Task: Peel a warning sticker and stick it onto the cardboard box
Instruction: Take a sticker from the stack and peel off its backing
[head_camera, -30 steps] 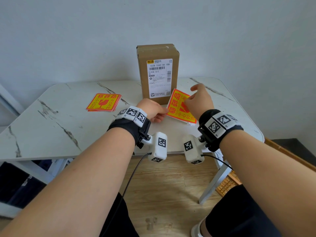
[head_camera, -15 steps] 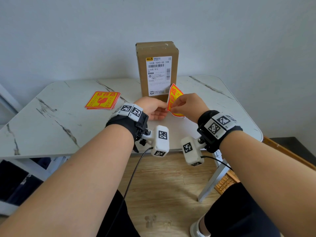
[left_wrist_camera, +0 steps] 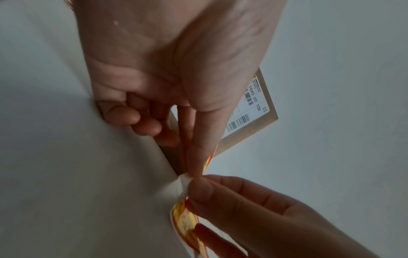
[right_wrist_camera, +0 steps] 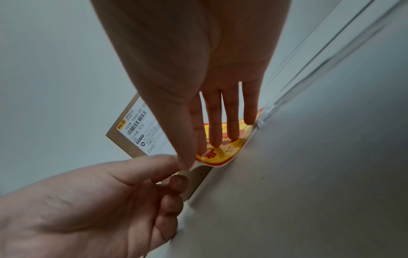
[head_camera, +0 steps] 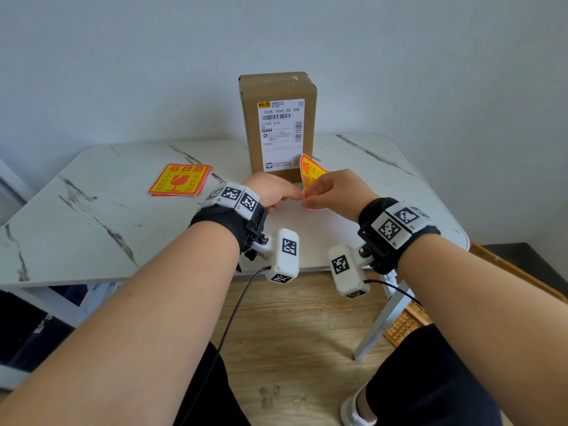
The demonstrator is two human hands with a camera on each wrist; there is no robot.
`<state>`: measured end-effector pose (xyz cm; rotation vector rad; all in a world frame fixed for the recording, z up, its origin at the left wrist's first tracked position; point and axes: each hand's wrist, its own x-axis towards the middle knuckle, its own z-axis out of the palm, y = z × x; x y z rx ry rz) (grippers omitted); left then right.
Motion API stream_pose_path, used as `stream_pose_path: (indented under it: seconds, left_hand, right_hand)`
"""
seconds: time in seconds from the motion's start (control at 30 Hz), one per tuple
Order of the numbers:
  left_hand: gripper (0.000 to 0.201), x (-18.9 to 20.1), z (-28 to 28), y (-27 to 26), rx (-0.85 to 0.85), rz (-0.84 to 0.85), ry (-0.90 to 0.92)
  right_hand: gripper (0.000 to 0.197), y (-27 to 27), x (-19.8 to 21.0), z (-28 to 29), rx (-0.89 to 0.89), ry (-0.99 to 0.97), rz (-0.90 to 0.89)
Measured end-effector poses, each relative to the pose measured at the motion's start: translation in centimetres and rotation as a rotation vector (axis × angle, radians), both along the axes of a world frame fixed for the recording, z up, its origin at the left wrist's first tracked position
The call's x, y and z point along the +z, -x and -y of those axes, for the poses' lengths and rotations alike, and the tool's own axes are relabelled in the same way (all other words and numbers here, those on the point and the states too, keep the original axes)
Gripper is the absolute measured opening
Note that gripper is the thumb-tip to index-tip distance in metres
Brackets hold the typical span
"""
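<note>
A: Where is the red-and-yellow square warning sticker (head_camera: 311, 175) on its white backing?

B: Lifted off the white marble-patterned table (head_camera: 92, 229), just in front of the foot of the tall brown cardboard box (head_camera: 277, 87). It stands nearly on edge and curls, its printed face turned toward the right hand (head_camera: 338, 192), top corner pointing up at the box. Being square, it shows no clear long axis.

A: And the hands?

B: Both are closed on it at its lower corner, fingertips almost meeting. The right hand pinches with thumb and forefinger, its other fingers (right_wrist_camera: 233, 125) straight along the printed face. The left hand (head_camera: 270, 192) pinches the white corner between thumb and forefinger, its remaining fingers (left_wrist_camera: 132, 117) curled. I cannot tell whether the corner has split from the backing.

A: Any writing?

B: The sticker carries red Chinese characters, too bent to read. The box stands upright, long axis vertical, its white shipping label (head_camera: 281, 133) facing the person: "102B T045-00 108", barcodes, "T045" lower down.

A: Anything else?

B: A stack of the same stickers (head_camera: 181, 179) lies flat to the left, well apart, showing a broken-glass symbol.
</note>
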<state>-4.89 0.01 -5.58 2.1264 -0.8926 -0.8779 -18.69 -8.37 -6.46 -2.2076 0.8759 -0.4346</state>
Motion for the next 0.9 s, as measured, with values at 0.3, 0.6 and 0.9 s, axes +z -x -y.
stream_pose_path:
  seconds: [0.3, 0.6, 0.9]
  left_hand:
    - [0.023, 0.1, -0.1, -0.1, 0.008, -0.059, 0.024]
    - [0.010, 0.5, -0.1, 0.1, 0.207, -0.064, 0.104]
    - [0.019, 0.7, -2.1, -1.0, 0.229, 0.312, 0.066]
  right_hand:
    - [0.014, -0.1, 0.0, 0.0, -0.064, 0.022, 0.012]
    - [0.018, 0.2, 0.3, 0.5, -0.315, -0.125, 0.154]
    - [0.021, 1.2, 0.6, 0.6, -0.449, -0.174, 0.233]
